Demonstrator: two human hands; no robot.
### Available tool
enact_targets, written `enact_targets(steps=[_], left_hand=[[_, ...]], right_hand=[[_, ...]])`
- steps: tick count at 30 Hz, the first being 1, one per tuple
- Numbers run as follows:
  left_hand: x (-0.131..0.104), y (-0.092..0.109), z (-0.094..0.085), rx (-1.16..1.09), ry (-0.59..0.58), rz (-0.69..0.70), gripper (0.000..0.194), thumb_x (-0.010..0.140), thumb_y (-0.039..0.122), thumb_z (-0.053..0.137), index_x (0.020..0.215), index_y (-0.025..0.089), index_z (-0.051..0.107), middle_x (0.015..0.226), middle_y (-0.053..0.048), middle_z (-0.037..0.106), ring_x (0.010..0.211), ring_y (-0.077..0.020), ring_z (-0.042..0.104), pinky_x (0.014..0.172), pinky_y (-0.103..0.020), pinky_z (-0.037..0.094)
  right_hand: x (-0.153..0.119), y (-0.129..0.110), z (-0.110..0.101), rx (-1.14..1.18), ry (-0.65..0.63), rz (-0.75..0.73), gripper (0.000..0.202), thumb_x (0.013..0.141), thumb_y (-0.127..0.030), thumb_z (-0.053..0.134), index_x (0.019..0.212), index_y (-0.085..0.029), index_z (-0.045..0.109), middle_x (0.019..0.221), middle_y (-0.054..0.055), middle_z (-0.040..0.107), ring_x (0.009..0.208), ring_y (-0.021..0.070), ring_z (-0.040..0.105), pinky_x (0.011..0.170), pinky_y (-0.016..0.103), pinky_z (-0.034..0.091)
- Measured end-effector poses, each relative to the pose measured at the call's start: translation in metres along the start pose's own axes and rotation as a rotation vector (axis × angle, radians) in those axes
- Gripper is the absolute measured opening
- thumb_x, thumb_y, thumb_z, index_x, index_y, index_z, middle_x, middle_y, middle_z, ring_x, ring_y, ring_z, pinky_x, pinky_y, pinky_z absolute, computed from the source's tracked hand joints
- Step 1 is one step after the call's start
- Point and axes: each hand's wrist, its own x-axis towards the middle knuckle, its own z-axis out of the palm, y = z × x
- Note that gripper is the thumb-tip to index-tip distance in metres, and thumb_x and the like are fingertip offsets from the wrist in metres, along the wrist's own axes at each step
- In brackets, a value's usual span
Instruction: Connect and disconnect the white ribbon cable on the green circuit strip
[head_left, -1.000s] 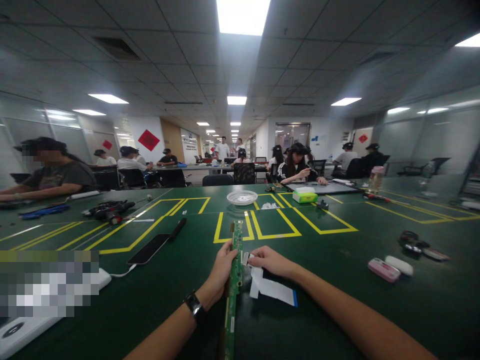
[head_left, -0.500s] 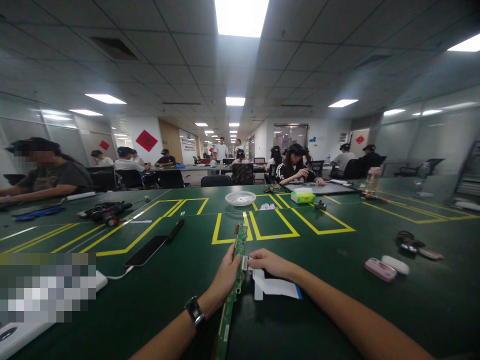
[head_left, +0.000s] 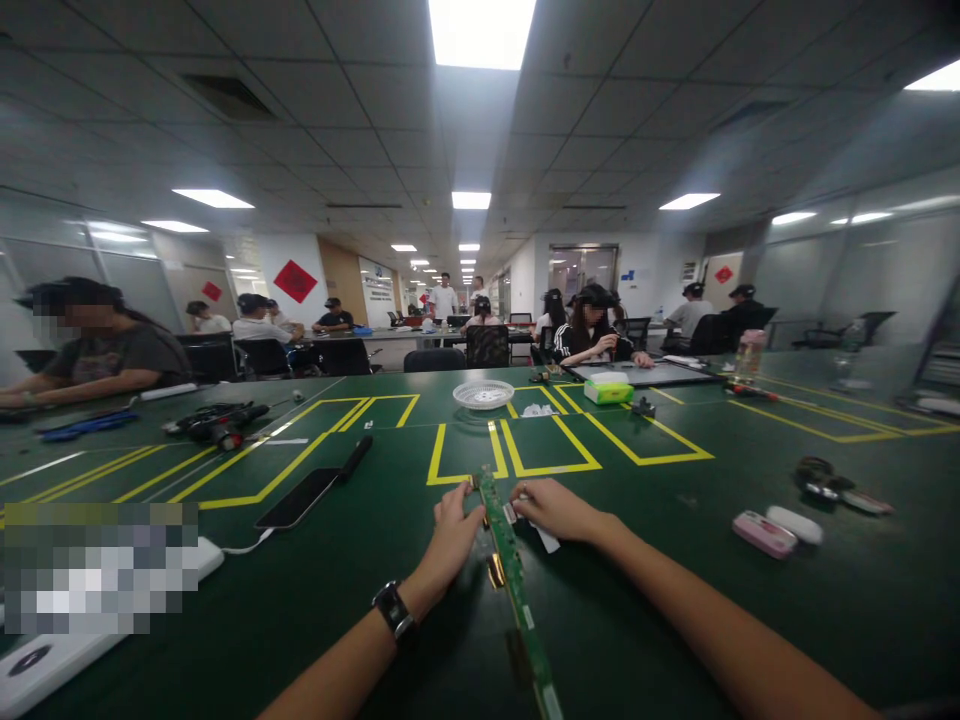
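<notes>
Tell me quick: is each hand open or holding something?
Left hand: closed on the green circuit board.
Right hand: closed on the white flat cable.

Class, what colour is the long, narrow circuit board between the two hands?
The long, narrow circuit board is green, seen best in the head view.

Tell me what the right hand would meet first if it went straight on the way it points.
Likely the green circuit board, near its far end; the left hand lies just beyond. The right hand points leftward and away, but depth is unclear from this single view.
</notes>
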Motion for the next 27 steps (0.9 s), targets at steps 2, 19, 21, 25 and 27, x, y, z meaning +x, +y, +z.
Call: enact_targets(steps=[2, 19, 21, 25, 27], left_hand=[[0.000, -0.001, 0.000, 0.081, 0.005, 0.004, 0.055, 0.079, 0.029, 0.049, 0.132, 0.014, 0.042, 0.133, -0.013, 0.045, 0.124, -0.0267, 0.035, 0.104, -0.035, 0.027], [-0.005, 0.001, 0.004, -0.187, -0.157, 0.088, 0.051, 0.080, 0.022, 0.052, 0.129, 0.016, 0.040, 0.113, -0.008, 0.053, 0.098, -0.0182, 0.049, 0.092, -0.030, 0.036], [-0.005, 0.000, 0.005, -0.204, -0.154, 0.091, 0.050, 0.079, 0.021, 0.052, 0.128, 0.017, 0.040, 0.111, -0.008, 0.054, 0.097, -0.0177, 0.049, 0.091, -0.029, 0.037], [-0.005, -0.004, 0.007, -0.177, -0.164, 0.122, 0.053, 0.078, 0.022, 0.054, 0.129, 0.017, 0.039, 0.112, -0.008, 0.054, 0.098, -0.0188, 0.048, 0.090, -0.031, 0.036], [-0.004, -0.006, 0.009, -0.154, -0.168, 0.139, 0.056, 0.077, 0.023, 0.056, 0.130, 0.017, 0.038, 0.112, -0.008, 0.054, 0.099, -0.0192, 0.048, 0.091, -0.032, 0.035]], right_hand=[[0.000, 0.014, 0.000, -0.128, 0.040, 0.055, 0.025, 0.090, -0.029, 0.045, 0.095, -0.017, 0.065, 0.095, 0.009, 0.066, 0.088, 0.0193, 0.058, 0.078, 0.027, 0.040], [0.004, 0.051, 0.015, -0.091, 0.165, -0.112, 0.033, 0.082, -0.014, 0.047, 0.112, -0.018, 0.061, 0.120, 0.009, 0.060, 0.114, 0.0209, 0.053, 0.101, 0.036, 0.037], [0.006, 0.056, 0.016, -0.114, 0.177, -0.037, 0.033, 0.083, -0.016, 0.047, 0.113, -0.017, 0.061, 0.121, 0.010, 0.060, 0.115, 0.0217, 0.053, 0.102, 0.037, 0.036], [0.005, 0.062, 0.012, -0.161, 0.154, 0.062, 0.036, 0.086, -0.022, 0.045, 0.119, -0.017, 0.059, 0.128, 0.010, 0.057, 0.120, 0.0224, 0.049, 0.103, 0.039, 0.034], [0.003, 0.061, 0.010, -0.185, 0.113, 0.089, 0.039, 0.088, -0.026, 0.043, 0.124, -0.020, 0.056, 0.133, 0.009, 0.053, 0.125, 0.0235, 0.044, 0.105, 0.042, 0.031]])
